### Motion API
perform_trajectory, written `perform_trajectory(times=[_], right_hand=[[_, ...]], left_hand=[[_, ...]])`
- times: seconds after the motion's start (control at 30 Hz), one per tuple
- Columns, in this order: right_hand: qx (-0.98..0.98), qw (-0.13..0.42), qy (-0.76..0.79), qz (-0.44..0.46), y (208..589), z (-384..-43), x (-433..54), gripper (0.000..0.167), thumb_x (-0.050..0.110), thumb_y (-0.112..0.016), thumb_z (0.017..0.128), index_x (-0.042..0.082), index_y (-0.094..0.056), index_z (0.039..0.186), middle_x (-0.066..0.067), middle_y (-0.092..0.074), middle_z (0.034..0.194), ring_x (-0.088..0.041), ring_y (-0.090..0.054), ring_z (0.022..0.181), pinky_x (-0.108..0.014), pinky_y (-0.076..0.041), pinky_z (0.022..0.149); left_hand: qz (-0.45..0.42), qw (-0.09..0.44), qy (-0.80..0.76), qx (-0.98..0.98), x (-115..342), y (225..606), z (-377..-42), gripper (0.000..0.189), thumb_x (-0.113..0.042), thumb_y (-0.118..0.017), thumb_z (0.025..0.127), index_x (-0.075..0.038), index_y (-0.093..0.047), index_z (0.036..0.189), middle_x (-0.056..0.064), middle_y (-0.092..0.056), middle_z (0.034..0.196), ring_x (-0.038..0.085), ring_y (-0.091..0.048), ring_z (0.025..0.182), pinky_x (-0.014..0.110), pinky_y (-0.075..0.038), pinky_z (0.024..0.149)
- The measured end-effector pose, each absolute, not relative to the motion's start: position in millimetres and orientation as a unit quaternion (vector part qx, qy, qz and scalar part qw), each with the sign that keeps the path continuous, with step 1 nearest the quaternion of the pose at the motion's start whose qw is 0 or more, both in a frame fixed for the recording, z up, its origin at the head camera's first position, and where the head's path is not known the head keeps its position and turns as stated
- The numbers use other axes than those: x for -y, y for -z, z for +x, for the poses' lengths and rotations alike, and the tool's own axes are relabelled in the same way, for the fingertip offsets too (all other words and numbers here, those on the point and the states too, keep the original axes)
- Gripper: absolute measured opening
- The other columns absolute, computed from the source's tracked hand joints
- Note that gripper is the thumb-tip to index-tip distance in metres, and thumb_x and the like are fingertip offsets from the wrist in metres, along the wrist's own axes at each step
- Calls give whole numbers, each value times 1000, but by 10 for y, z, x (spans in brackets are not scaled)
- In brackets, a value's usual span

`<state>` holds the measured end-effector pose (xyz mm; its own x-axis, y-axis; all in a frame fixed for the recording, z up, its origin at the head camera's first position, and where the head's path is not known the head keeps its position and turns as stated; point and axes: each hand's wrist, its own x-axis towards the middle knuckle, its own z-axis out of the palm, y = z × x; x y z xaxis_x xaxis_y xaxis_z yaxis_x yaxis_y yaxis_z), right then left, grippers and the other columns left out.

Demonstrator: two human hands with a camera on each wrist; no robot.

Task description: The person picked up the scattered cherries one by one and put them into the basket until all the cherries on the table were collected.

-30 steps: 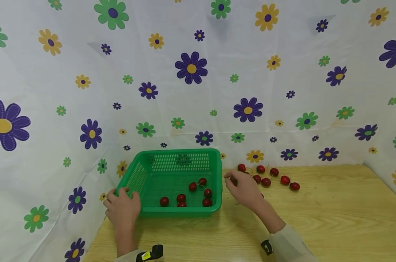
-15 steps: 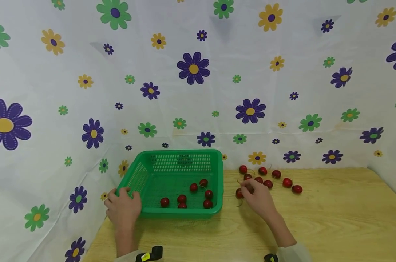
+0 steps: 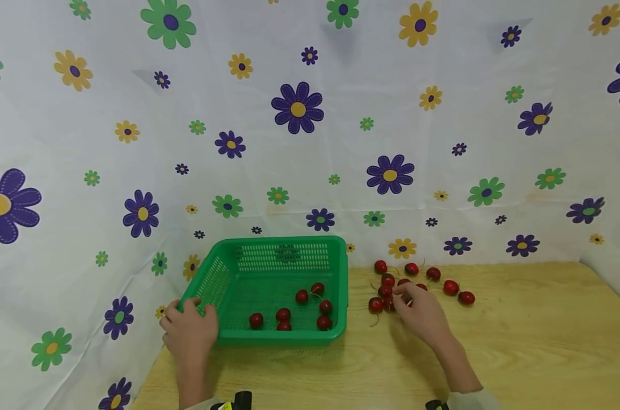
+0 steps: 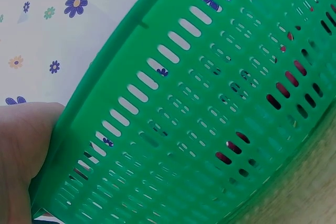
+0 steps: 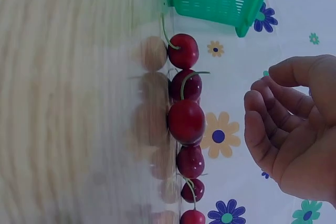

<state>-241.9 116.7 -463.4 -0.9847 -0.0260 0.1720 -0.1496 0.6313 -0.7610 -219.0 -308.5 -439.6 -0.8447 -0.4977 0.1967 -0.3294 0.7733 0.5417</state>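
At the left of the table, my left hand point(image 3: 189, 330) grips the near-left rim of a green plastic basket point(image 3: 279, 336). In the left wrist view the hand point(image 4: 26, 156) lies against the outside of the slotted basket wall point(image 4: 121, 93). Several red cherries point(image 3: 282, 314) lie on the basket's floor. My right hand point(image 3: 421, 313) hovers over the near side of a group of loose cherries point(image 3: 376, 304). From the right wrist, this hand point(image 5: 299, 124) shows loosely curled fingers, nothing between them, and stands above the row of stemmed cherries point(image 5: 186, 121).
The loose cherries spread rightward, with one cherry point(image 3: 466, 298) at the far right of the group. Wood-grain table point(image 3: 535, 336) extends to the right. Behind stands a white flower-print cloth point(image 3: 341, 142), close to the basket's back.
My right hand has moved right from beside the basket to over the loose cherries, uncovering several near the basket. The left hand keeps its grip on the rim.
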Motion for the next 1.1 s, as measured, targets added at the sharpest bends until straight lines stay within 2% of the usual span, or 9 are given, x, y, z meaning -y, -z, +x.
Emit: perform_trajectory(times=[0.43,1.1], right_hand=[[917,63,-391,49,4615,-2375,-1233,21,12,-62,94,2,-70,109,-4,-66,83,-14,-51,64,-28,-43,56],[935,2,-353,43,4623,-2429,-1398,22,13,-62,93,1,-67,110,-8,-65,86,-17,-52,65,-30,-44,57]], left_hand=[[226,165,258,925,3074,4382,-2172,46,-26,-41,96,5,-48,128,37,-24,144,56,-23,129,73,-27,94],[220,179,265,922,3071,4408,-2176,45,-26,-41,97,5,-49,129,36,-25,145,57,-26,127,72,-27,95]])
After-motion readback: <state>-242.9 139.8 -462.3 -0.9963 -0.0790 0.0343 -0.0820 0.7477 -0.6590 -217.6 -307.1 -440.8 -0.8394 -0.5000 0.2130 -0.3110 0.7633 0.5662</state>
